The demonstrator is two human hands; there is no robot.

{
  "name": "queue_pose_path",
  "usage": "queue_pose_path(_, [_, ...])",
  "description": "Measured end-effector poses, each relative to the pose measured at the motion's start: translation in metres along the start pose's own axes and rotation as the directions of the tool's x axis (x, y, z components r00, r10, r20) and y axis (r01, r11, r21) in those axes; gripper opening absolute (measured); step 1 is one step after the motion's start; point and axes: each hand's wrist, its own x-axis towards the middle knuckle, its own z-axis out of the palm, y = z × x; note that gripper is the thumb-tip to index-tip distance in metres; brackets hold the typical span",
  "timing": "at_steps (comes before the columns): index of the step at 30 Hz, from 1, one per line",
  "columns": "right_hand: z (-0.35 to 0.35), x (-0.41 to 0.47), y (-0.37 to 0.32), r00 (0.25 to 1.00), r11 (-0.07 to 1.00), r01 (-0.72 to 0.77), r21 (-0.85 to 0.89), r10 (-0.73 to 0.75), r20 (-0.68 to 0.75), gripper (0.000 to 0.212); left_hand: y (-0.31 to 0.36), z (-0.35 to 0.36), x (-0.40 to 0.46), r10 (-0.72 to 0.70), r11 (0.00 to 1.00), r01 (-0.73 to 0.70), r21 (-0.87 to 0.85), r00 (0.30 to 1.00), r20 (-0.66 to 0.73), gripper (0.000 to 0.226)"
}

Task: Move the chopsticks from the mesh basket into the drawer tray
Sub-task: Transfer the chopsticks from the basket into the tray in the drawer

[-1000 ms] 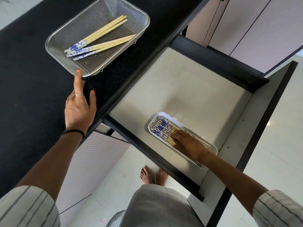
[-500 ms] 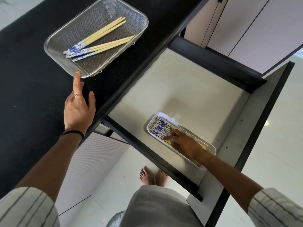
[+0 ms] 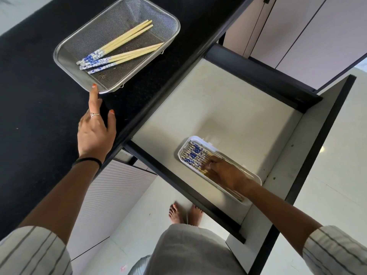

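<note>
your left hand (image 3: 95, 133) lies over the black worktop (image 3: 35, 80), its index finger stretched straight out so the tip touches the near rim of the mesh basket (image 3: 59, 62); the thumb stands apart and the hand holds nothing. a thin ring sits on that index finger and a dark band (image 3: 87, 160) circles the wrist.

inside the basket five chopsticks (image 3: 127, 54) lie flat on the mesh — pale wooden shafts pointing toward the far right corner, blue-and-white patterned ends gathered near the left side. two lie close together as the upper pair, three fan out just below them.

your right hand (image 3: 224, 173) reaches down into the open drawer (image 3: 228, 108), resting in the white drawer tray (image 3: 256, 176). its fingers are spread loosely over the row of chopsticks in the tray (image 3: 193, 155) and touch them; whether any is pinched underneath cannot be told, as the hand covers that part. those chopsticks lie side by side along the tray's length, patterned ends toward the tray's far end.

the tray sits on the pale drawer floor near the drawer's front edge, well apart from the basket up on the worktop. below the drawer front you can see your bare feet (image 3: 184, 214) on the light floor, and striped sleeves (image 3: 31, 253) at both lower corners.
</note>
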Motion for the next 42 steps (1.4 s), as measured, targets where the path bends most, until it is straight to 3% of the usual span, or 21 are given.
queue_pose_path(4, [0.001,0.021,-0.016,0.998,0.972,0.049,-0.230,-0.041,0.040,0.036,-0.001,0.001,0.001,0.002,1.000,-0.002,-0.006,1.000,-0.005,0.066])
queue_pose_path(9, [0.007,0.031,-0.027,1.000,0.961,-0.009,-0.275,0.010,0.005,0.044,-0.001,0.000,0.001,0.002,1.000,-0.002,-0.008,1.000,-0.007,0.066])
queue_pose_path(14, [0.003,0.032,-0.026,0.999,0.954,-0.028,-0.298,0.036,0.021,0.039,-0.004,0.002,0.002,0.003,1.000,-0.003,0.012,1.000,-0.011,0.066])
queue_pose_path(19, [-0.003,0.031,-0.031,0.994,0.980,-0.051,-0.192,0.068,0.085,0.037,-0.005,0.001,0.004,0.002,1.000,-0.002,0.014,1.000,-0.011,0.066])
queue_pose_path(25, [-0.006,0.039,-0.031,0.988,0.992,-0.104,-0.072,0.112,0.110,0.018,-0.007,0.001,0.006,0.012,1.000,-0.012,0.005,1.000,-0.016,0.066])
queue_pose_path(29, [-0.010,0.034,-0.029,0.994,0.995,-0.102,-0.006,0.102,0.040,0.016,-0.008,0.002,0.005,0.021,1.000,-0.021,0.011,1.000,-0.017,0.066])
queue_pose_path(36, [-0.003,0.005,-0.017,0.962,0.962,-0.273,-0.004,0.273,0.024,0.015,-0.009,0.002,0.007,0.030,0.999,-0.029,0.012,0.999,-0.015,0.065])
queue_pose_path(42, [0.003,-0.005,-0.015,0.961,0.963,-0.269,0.022,0.270,-0.056,0.018,-0.008,0.001,0.006,0.037,0.999,-0.037,0.004,0.999,-0.017,0.066])
